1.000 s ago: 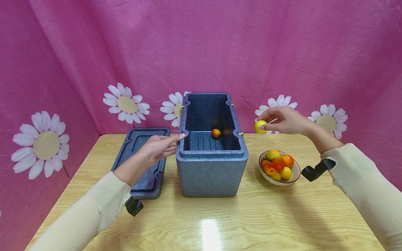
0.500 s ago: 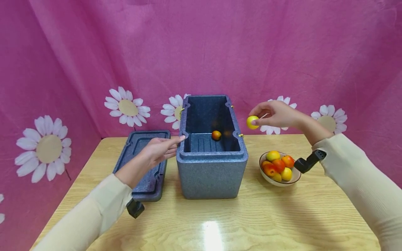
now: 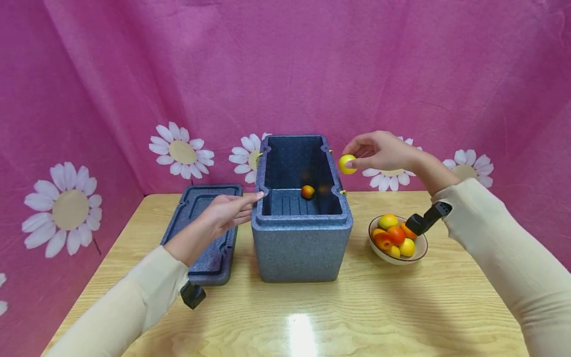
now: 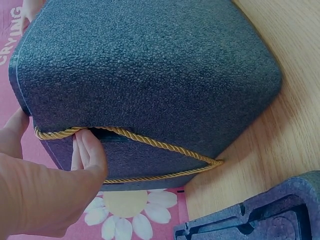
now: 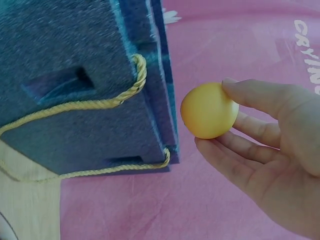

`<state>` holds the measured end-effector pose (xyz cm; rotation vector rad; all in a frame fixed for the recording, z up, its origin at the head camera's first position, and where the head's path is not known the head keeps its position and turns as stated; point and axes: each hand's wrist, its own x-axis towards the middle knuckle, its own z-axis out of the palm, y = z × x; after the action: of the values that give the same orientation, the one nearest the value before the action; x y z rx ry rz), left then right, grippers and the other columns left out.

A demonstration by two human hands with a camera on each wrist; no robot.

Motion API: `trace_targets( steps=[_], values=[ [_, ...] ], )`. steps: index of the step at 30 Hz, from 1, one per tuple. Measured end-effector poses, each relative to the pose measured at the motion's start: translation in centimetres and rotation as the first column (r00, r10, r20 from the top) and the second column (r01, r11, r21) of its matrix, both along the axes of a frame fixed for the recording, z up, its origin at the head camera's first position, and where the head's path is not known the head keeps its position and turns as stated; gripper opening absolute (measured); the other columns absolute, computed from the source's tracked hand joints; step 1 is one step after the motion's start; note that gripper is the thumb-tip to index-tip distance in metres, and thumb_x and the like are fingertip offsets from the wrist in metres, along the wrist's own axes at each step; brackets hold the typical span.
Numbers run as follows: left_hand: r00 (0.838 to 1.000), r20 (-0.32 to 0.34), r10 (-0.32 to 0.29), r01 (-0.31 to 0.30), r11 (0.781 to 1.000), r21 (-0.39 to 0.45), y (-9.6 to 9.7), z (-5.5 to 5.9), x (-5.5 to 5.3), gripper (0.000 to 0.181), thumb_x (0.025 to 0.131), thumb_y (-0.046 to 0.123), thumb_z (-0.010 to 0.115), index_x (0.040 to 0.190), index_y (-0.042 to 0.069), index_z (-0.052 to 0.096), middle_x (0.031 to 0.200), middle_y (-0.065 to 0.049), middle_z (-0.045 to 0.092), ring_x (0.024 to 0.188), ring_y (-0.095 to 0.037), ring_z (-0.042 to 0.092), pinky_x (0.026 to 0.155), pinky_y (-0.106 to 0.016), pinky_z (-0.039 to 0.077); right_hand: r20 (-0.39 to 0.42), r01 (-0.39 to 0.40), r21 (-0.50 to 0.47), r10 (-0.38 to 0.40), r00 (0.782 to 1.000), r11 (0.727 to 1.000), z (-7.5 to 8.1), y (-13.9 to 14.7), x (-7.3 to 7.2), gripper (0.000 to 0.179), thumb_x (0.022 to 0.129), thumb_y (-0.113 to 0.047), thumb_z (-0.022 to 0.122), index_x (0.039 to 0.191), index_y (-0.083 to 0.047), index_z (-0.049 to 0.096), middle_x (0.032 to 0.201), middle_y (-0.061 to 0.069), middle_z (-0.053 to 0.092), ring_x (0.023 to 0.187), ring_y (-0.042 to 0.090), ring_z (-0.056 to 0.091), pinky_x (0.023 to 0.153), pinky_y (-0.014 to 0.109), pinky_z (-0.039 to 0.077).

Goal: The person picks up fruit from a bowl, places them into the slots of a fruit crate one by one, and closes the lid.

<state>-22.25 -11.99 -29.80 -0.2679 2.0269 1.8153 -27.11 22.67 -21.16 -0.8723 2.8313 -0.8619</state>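
My right hand (image 3: pixel 379 151) pinches a small round yellow fruit (image 3: pixel 347 164) between thumb and fingertips, just outside the right rim of a grey foam cool box (image 3: pixel 301 253). The right wrist view shows the fruit (image 5: pixel 209 111) beside the box wall with its yellow rope (image 5: pixel 75 106). My left hand (image 3: pixel 227 213) grips the box's left side, thumb at the rim. Its fingers (image 4: pixel 90 155) reach in at the recess beside the rope (image 4: pixel 165 145) in the left wrist view. Inside the lidless box lies one red-orange fruit (image 3: pixel 307 192).
A cream bowl (image 3: pixel 403 260) with a dark rim holds several red and yellow fruits right of the box. The box's grey lid (image 3: pixel 209 277) lies on the wooden table (image 3: pixel 250 322) to the left. Behind hangs a pink cloth (image 3: pixel 290 64) with daisies.
My right hand has carried the yellow fruit leftward and slightly up, from above the bowl's left side to near the box's right rim. My left hand stays at the box.
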Motion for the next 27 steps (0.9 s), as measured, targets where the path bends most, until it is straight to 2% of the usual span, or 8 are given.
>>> trace_targets(
  steps=[9, 21, 24, 27],
  values=[
    [1.0, -0.015, -0.012, 0.011, 1.0, -0.016, -0.1, -0.1, -0.1, 0.076, 0.088, 0.041, 0.067, 0.144, -0.001, 0.039, 0.151, -0.017, 0.04, 0.136, -0.024, 0.047, 0.114, -0.037, 0.041, 0.005, -0.039, -0.035, 0.039, 0.999, 0.999, 0.7, -1.7, -0.7, 0.024, 0.09, -0.013, 0.067, 0.112, -0.006, 0.066, 0.103, 0.011, 0.073, 0.093, 0.016, 0.067, 0.081, 0.011, 0.053],
    [1.0, -0.02, -0.017, 0.016, 1.0, -0.019, -0.2, -0.1, 0.3, 0.076, 0.088, 0.042, 0.067, 0.144, -0.002, 0.039, 0.15, -0.017, 0.042, 0.135, -0.024, 0.048, 0.113, -0.036, 0.042, 0.042, -0.068, -0.014, 0.068, 0.997, 0.998, 1.9, -4.7, -2.5, 0.026, 0.089, -0.018, 0.069, 0.112, -0.006, 0.067, 0.105, 0.009, 0.072, 0.093, 0.015, 0.065, 0.082, 0.014, 0.053],
    [0.999, -0.026, -0.027, 0.027, 0.999, -0.022, -0.2, -0.1, 0.3, 0.077, 0.088, 0.042, 0.066, 0.144, -0.002, 0.037, 0.15, -0.017, 0.041, 0.135, -0.024, 0.048, 0.113, -0.036, 0.042, 0.053, -0.053, -0.002, 0.053, 0.997, 0.999, 2.2, -5.4, -2.9, 0.026, 0.09, -0.02, 0.068, 0.113, -0.008, 0.066, 0.108, 0.009, 0.071, 0.097, 0.017, 0.064, 0.084, 0.017, 0.053],
    [0.999, -0.026, -0.028, 0.027, 0.999, -0.022, -0.2, -0.1, 0.3, 0.078, 0.087, 0.043, 0.067, 0.144, -0.002, 0.037, 0.15, -0.017, 0.042, 0.135, -0.024, 0.048, 0.113, -0.036, 0.042, 0.064, -0.051, 0.001, 0.051, 0.997, 0.999, 2.4, -6.2, -3.4, 0.027, 0.09, -0.021, 0.067, 0.114, -0.008, 0.066, 0.11, 0.009, 0.071, 0.099, 0.019, 0.063, 0.088, 0.026, 0.055]
  ],
)
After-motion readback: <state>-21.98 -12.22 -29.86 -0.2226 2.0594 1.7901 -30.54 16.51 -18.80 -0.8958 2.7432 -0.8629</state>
